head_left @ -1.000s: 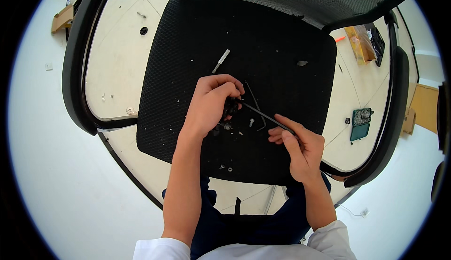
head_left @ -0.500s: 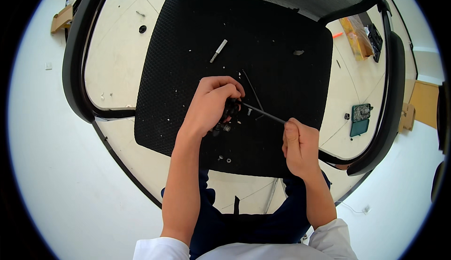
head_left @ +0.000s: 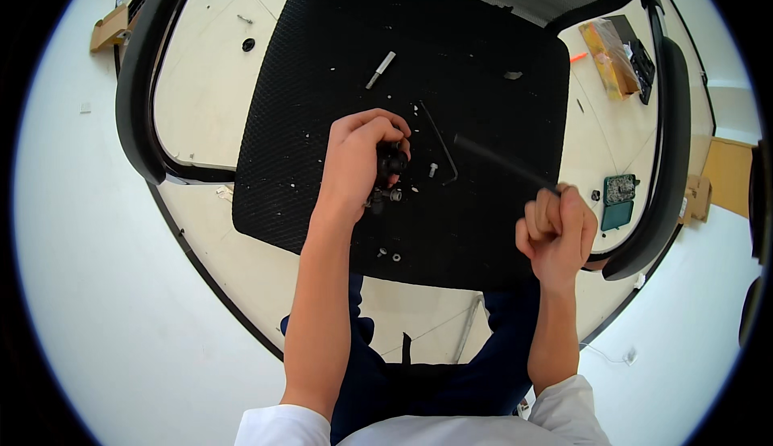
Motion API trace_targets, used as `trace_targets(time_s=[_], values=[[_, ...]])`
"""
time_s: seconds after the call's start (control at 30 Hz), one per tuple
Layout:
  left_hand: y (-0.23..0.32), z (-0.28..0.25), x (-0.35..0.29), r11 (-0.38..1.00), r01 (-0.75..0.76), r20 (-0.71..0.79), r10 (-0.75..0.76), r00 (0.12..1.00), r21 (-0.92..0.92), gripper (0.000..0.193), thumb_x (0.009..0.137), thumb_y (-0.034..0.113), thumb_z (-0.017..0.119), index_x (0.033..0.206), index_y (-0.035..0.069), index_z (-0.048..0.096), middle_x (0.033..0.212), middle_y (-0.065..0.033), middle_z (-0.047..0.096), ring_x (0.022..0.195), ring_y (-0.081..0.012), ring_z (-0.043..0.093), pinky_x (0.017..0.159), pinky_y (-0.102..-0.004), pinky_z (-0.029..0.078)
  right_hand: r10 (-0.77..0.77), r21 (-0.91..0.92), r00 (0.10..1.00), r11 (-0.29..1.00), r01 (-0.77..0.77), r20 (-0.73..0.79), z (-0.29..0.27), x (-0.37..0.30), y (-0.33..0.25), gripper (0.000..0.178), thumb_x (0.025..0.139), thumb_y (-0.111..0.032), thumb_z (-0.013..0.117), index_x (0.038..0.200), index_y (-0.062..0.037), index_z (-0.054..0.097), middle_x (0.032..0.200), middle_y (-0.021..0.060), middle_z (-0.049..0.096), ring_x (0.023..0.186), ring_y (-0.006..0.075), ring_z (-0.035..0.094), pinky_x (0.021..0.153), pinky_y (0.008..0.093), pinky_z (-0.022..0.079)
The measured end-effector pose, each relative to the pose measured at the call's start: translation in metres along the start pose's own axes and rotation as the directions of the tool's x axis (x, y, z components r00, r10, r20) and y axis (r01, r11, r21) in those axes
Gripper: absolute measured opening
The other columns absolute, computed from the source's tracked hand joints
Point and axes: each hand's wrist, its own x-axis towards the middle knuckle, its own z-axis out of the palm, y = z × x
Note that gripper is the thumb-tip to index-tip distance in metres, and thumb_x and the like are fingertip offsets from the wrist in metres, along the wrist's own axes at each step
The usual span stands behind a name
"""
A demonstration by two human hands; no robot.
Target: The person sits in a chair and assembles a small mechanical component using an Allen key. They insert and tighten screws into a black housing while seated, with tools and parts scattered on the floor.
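My left hand (head_left: 358,152) is closed around a small black part with rounded knobs (head_left: 392,163), above the middle of the black chair seat (head_left: 322,35). Most of that part is hidden by my fingers. Just below it sit dark pieces with a metal fitting (head_left: 394,196). My right hand (head_left: 560,233), over the seat's right edge, grips one end of a long, thin, dark grey tool (head_left: 507,163), blurred by motion; its free end points at the left hand, apart from the black part. Between the hands lie an L-shaped hex key (head_left: 439,136) and a small screw (head_left: 433,170).
A silver bit holder (head_left: 381,70) lies farther back on the seat, with small nuts (head_left: 396,258) near its front edge. Armrests (head_left: 672,156) flank both sides. On the floor at right are a green case (head_left: 618,200) and a yellow box (head_left: 608,55).
My right hand has moved right and slightly up, pulling the long grey tool away from the black part. My left hand still holds that part. The view has shifted a little.
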Motion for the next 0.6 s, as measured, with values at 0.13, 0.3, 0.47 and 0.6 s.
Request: trace_targets(time_s=[0.13,0.3,0.47,0.6], values=[[0.003,-0.011,0.002,0.988,0.067,0.015,-0.065,0.998,-0.141,0.019,0.080,0.014,0.049,0.083,-0.002,0.058,0.063,-0.0111,0.055,0.043,-0.0145,0.047,0.043,-0.0270,0.038,0.031,-0.151,0.980,0.989,-0.001,0.197,0.003,-0.008,0.007,0.045,0.104,-0.020,0.040,0.062,-0.0041,0.037,0.052,-0.0010,0.027,0.042,0.0068,0.025,0.038,0.0222,0.026],[0.006,-0.012,0.003,0.967,0.131,0.060,-0.121,0.991,-0.218,0.021,0.080,0.014,0.050,0.082,-0.004,0.060,0.062,-0.0103,0.057,0.042,-0.0135,0.048,0.042,-0.0262,0.039,0.015,-0.188,0.952,0.981,0.045,0.307,0.007,-0.002,0.010,0.042,0.103,-0.015,0.040,0.062,-0.0022,0.038,0.052,-0.0004,0.030,0.041,0.0072,0.029,0.040,0.0224,0.026],[0.006,-0.009,0.005,0.970,0.154,0.081,-0.141,0.987,-0.187,0.022,0.080,0.015,0.051,0.081,-0.004,0.062,0.063,-0.0091,0.059,0.042,-0.0124,0.050,0.042,-0.0251,0.042,0.027,-0.212,0.954,0.977,0.038,0.297,0.009,-0.001,0.012,0.042,0.102,-0.015,0.040,0.062,-0.0023,0.037,0.052,-0.0002,0.031,0.041,0.0072,0.029,0.040,0.0227,0.026],[0.007,-0.005,0.005,0.979,0.138,0.084,-0.126,0.988,-0.152,0.021,0.081,0.016,0.050,0.083,-0.003,0.060,0.064,-0.0102,0.057,0.042,-0.0130,0.050,0.042,-0.0259,0.041,0.018,-0.188,0.952,0.981,0.042,0.306,0.008,0.000,0.012,0.042,0.103,-0.015,0.040,0.062,-0.0023,0.037,0.052,-0.0002,0.031,0.041,0.0072,0.029,0.040,0.0224,0.027]])
